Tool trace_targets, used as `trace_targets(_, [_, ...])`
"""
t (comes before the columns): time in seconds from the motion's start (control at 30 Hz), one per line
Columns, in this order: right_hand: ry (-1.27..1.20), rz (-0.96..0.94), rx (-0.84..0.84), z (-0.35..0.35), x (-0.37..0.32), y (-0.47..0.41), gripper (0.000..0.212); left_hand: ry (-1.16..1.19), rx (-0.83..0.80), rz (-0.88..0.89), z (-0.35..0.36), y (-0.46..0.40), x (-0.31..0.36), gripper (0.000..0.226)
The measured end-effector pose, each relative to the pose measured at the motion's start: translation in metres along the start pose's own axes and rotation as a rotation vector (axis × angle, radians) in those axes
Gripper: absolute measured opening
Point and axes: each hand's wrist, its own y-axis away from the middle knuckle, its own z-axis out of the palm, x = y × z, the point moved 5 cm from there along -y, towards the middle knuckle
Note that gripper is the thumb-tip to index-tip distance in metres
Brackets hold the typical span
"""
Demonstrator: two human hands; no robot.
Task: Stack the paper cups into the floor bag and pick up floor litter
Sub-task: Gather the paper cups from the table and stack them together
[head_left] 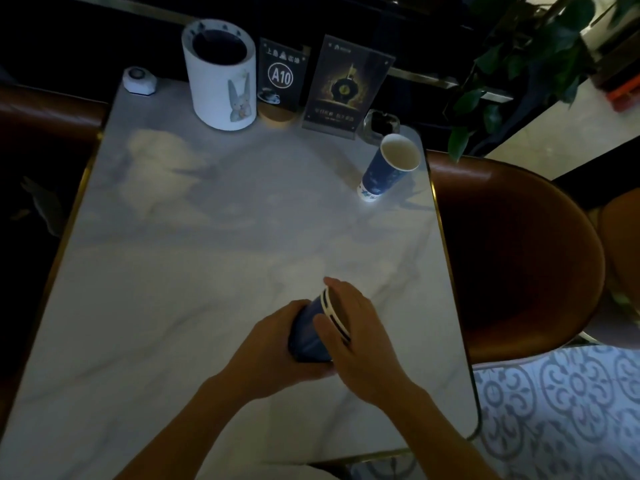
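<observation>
A stack of blue paper cups [308, 336] with white rims lies tilted over the near middle of the marble table [194, 258]. My left hand [273, 344] wraps around the stack's body from the left. My right hand [356, 327] covers the rims, palm over the open end, thumb across the cup wall. One more blue paper cup [388, 168] stands alone, empty and open, near the table's far right edge. No floor bag is in view.
At the table's far edge stand a white cylinder holder with a rabbit picture [221, 74], an A10 table sign [281, 74], an acrylic menu stand [343, 88], an ashtray [381, 124] and a small white call button [139, 80]. A brown chair [512, 258] sits right, patterned floor tiles [561, 410] beyond.
</observation>
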Motion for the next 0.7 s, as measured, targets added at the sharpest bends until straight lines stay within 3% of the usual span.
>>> trace_targets(0.07, [-0.035,-0.055,-0.158,0.006,-0.008,-0.002,0.058,0.000,0.007,-0.008,0.001,-0.001,0.000,0.074])
trace_targets(0.13, [-0.006,-0.139,-0.098,-0.001,-0.007,-0.007,0.057,0.005,0.014,-0.012,0.002,-0.003,0.000,0.073])
trace_targets(0.33, [-0.054,-0.111,-0.131,-0.003,-0.008,-0.019,0.058,0.005,0.035,-0.017,-0.004,-0.016,-0.003,0.079])
trace_targets(0.47, [-0.066,-0.089,-0.198,0.003,-0.007,-0.025,0.064,-0.001,0.022,-0.040,-0.005,-0.022,-0.010,0.079])
trace_targets(0.6, [-0.110,0.008,-0.339,0.002,0.003,-0.036,0.050,-0.001,0.033,-0.060,-0.005,-0.026,-0.014,0.078])
trace_targets(0.7, [0.002,-0.036,-0.297,-0.019,0.003,-0.062,0.055,0.015,0.051,-0.070,-0.008,-0.028,-0.016,0.077])
